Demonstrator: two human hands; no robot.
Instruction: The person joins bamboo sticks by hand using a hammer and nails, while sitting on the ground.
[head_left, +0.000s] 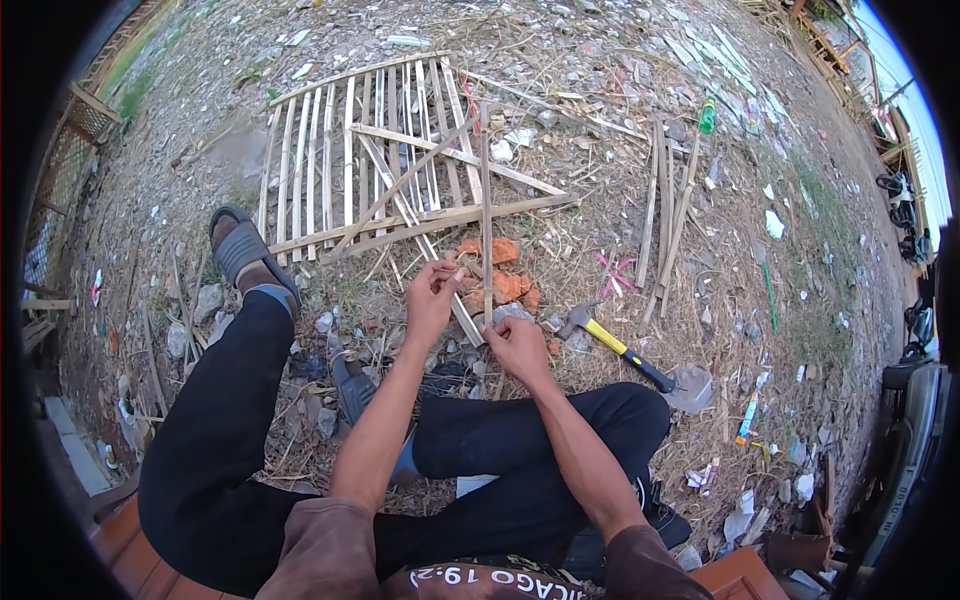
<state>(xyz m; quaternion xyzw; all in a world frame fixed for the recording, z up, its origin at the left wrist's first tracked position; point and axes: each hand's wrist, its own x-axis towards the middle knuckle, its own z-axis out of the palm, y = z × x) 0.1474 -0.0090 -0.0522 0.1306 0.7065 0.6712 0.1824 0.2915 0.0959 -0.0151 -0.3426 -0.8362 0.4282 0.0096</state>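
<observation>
My right hand (pixel 518 348) grips the near end of a thin grey-brown wooden strip (pixel 487 210), which points away from me. Thumb and fingers of my left hand (pixel 433 298) are pinched together; what they hold, if anything, is too small to make out. A paler wooden strip (pixel 413 220) slants beneath the left hand, its near end close to my right fingers. Orange brick pieces (pixel 507 288) lie just beyond both hands. To the right rests a claw hammer (pixel 625 352) with a yellow and black handle.
A slatted wooden panel (pixel 320 150) lies ahead on the stony, straw-strewn ground, with loose strips across it. More strips (pixel 672 215) lie at right, near pink ribbon (pixel 615 270) and a green bottle (pixel 708 115). My sandalled foot (pixel 245 250) is left of the panel.
</observation>
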